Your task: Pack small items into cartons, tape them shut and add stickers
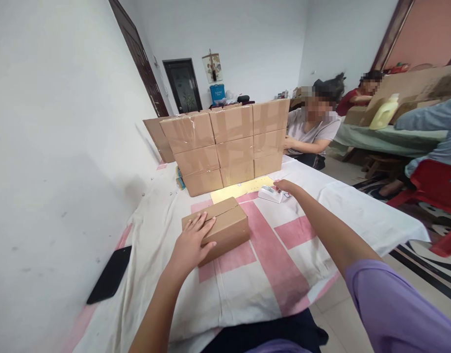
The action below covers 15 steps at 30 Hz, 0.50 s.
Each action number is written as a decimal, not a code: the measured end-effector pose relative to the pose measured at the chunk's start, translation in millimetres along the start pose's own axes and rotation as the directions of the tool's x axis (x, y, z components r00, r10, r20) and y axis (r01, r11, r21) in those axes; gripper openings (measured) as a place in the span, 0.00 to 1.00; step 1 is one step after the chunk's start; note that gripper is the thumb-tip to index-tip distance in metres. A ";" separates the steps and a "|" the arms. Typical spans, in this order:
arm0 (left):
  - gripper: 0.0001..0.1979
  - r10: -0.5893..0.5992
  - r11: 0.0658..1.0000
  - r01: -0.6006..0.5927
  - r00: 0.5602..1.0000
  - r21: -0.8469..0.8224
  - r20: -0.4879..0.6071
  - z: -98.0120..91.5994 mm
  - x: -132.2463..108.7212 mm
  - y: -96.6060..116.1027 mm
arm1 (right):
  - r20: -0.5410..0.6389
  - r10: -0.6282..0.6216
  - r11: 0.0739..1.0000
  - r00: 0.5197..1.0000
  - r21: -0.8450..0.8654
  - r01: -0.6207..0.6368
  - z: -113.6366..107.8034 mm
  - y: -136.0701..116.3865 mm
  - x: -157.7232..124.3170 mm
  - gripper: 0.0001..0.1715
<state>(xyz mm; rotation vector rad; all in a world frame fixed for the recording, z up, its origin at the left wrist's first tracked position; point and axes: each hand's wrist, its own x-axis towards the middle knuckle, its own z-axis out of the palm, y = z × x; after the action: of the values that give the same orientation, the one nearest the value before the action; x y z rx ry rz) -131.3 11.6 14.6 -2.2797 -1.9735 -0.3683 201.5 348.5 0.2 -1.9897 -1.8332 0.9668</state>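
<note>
My left hand [196, 240] rests on a closed cardboard box [231, 223], its fingers spread over the top near the centre seam and the thumb down the near side. The box lies flat on the cloth-covered table in front of me. My right hand [284, 186] reaches forward to a small white wedge-shaped thing [269, 194]. Its fingers are drawn together at the far right end of that thing; what lies between them is too small to make out. A yellow strip [225, 193] with small marks runs behind the box.
Taped cardboard boxes [233, 142] stand stacked like a wall at the back of the table. A black phone [110, 274] lies at the left by the wall. One person [313, 130] sits behind the stack; others work at a table with a yellowish jug [385, 113]. A red chair [431, 196] stands right.
</note>
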 end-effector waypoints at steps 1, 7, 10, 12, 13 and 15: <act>0.32 -0.001 1.000 0.001 1.000 0.005 -0.006 0.3 -0.6 0.8 | 0.022 0.009 1.000 1.000 -0.006 -0.008 1.9 -1.0 1.0 0.19; 0.32 -0.001 0.999 0.003 0.998 0.039 -0.059 3.2 -4.6 2.9 | 0.025 0.048 0.999 0.999 -0.006 -0.048 7.3 -6.9 -2.2 0.16; 0.32 0.007 0.999 -0.002 0.996 0.053 -0.084 4.7 -5.5 2.6 | -0.006 0.069 0.997 0.998 -0.014 -0.070 6.8 -14.8 -4.4 0.23; 0.31 0.011 0.998 -0.005 0.995 0.061 -0.096 5.3 -6.0 2.6 | -0.018 0.071 0.997 0.997 -0.019 -0.071 6.3 -21.5 -4.1 0.23; 0.31 0.012 0.998 -0.005 0.995 0.064 -0.101 5.6 -6.2 2.7 | -0.023 0.068 0.998 0.997 -0.016 -0.068 6.2 -24.7 -3.4 0.23; 0.31 0.014 0.998 -0.006 0.994 0.069 -0.111 6.2 -6.5 3.1 | -0.037 0.063 0.998 0.997 0.001 -0.063 6.1 -29.2 -1.4 0.21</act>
<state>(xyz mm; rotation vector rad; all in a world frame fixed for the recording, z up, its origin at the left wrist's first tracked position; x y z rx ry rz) -128.4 6.4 7.3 -2.1774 -1.8905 -0.4109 175.0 350.5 13.8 -2.0634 -1.7610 0.9409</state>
